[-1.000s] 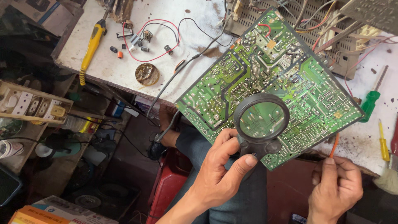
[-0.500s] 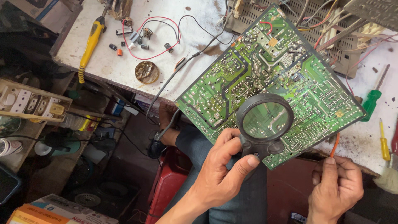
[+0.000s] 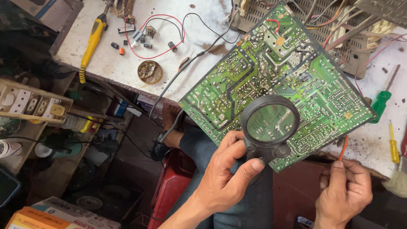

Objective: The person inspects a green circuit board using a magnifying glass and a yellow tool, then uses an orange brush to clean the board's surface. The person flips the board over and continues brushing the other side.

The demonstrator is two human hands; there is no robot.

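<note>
A large green circuit board (image 3: 296, 72) lies solder side up, tilted, with its lower corner hanging past the workbench edge. My left hand (image 3: 224, 178) is shut on the handle of a black round magnifying glass (image 3: 270, 123) and holds the lens over the board's lower edge. My right hand (image 3: 343, 193) sits low at the right, below the board's corner. Its fingers are closed on a thin orange rod (image 3: 342, 148) that points up toward the board's underside. What supports the board is hidden.
On the white workbench (image 3: 203, 29) lie a yellow soldering tool (image 3: 92, 40), red and black wires with small parts (image 3: 146, 36), a round tin (image 3: 149, 71), a green-handled screwdriver (image 3: 381, 104) and a yellow-handled one (image 3: 393, 144). A socket board (image 3: 29, 104) and a red stool (image 3: 174, 186) are below.
The magnifying glass has drifted slightly to the right over the board. Both hands keep their grips.
</note>
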